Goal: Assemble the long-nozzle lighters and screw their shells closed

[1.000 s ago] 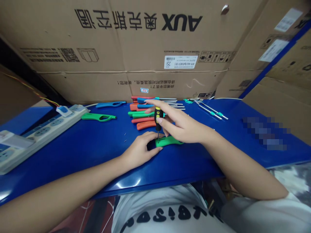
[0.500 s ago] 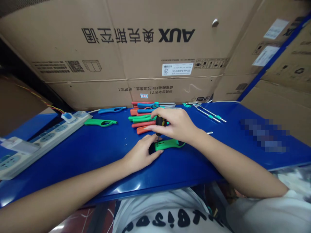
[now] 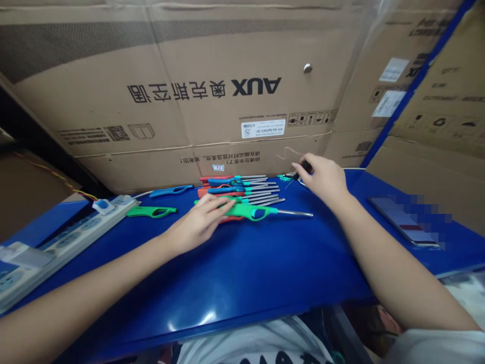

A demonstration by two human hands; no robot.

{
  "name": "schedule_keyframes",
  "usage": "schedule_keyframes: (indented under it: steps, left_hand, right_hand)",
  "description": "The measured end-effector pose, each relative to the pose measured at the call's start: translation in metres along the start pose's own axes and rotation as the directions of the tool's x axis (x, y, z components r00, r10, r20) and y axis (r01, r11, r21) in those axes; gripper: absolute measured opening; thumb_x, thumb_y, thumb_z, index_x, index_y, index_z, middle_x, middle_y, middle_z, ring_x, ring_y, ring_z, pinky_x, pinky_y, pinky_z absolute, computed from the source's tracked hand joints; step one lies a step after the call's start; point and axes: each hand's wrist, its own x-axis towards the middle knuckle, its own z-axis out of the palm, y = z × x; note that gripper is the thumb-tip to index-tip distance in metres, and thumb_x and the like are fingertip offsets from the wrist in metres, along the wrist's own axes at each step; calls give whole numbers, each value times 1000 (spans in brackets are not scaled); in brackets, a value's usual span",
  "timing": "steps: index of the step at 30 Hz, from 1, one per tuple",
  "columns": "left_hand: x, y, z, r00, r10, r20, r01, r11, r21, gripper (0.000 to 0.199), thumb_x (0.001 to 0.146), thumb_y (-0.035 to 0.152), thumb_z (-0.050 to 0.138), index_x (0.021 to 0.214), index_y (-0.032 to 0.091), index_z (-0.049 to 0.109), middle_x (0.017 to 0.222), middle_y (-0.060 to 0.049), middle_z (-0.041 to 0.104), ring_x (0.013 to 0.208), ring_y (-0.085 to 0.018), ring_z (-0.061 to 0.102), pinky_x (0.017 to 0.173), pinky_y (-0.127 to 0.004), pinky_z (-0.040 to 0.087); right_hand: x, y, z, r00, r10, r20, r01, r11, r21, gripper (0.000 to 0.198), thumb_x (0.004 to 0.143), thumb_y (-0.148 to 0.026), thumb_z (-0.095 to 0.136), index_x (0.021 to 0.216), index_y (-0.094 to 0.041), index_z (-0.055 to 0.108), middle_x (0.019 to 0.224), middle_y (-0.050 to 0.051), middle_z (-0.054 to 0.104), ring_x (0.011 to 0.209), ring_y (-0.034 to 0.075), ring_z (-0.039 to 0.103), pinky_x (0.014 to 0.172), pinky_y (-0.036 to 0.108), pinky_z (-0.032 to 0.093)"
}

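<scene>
Now my left hand (image 3: 199, 221) holds a long green plastic lighter (image 3: 246, 210) by the coloured pile (image 3: 226, 190), my right hand (image 3: 325, 178) a black screwdriver (image 3: 303, 167). From here, I think that lighter is done, and two tubeless plastic handles (image 3: 142, 212) are left

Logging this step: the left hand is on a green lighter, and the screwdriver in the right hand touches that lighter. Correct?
Not quite: the head view shows the screwdriver in the right hand apart from the green lighter. The left hand is on it, yes.
</scene>
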Motion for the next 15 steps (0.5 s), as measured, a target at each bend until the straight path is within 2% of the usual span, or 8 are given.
schedule_keyframes:
  steps: [3, 6, 11, 15]
  left_hand:
    - [11, -27, -3, 995, -78, -67, 81, 996, 41, 42, 101, 23, 49, 143, 22, 55, 130, -15, 67, 112, -28, 57, 96, -49, 50]
    - [22, -55, -3, 966, -251, -66, 254, 967, 33, 43, 98, 28, 51, 140, 20, 58, 135, -15, 65, 113, -28, 58, 101, -51, 47]
    - [35, -92, 4, 928, -371, -22, 372, 927, 47, 41, 93, 27, 53, 130, 18, 66, 132, -13, 68, 117, -30, 63, 105, -51, 45]
    - [39, -108, 8, 890, -456, 19, 455, 890, 36, 37, 91, 30, 55, 122, 18, 72, 124, -11, 73, 113, -28, 67, 100, -43, 51]
  right_hand:
    - [4, 14, 5, 970, 114, 215, -91, 989, -114, 34, 96, -46, 47, 99, -21, 70, 96, 13, 75, 93, 31, 68, 63, 33, 39]
    - [5, 15, 5, 920, 152, 361, -90, 979, -183, 36, 96, -46, 46, 102, -20, 70, 101, 16, 74, 99, 33, 68, 67, 35, 44]
    - [-1, 11, 17, 745, 135, 653, 41, 968, -247, 36, 94, -42, 54, 116, -16, 66, 120, 19, 69, 109, 33, 66, 75, 37, 50]
    - [-3, 12, 32, 662, 115, 741, 77, 973, -219, 36, 95, -38, 54, 119, -12, 64, 117, 21, 69, 108, 33, 67, 79, 39, 51]
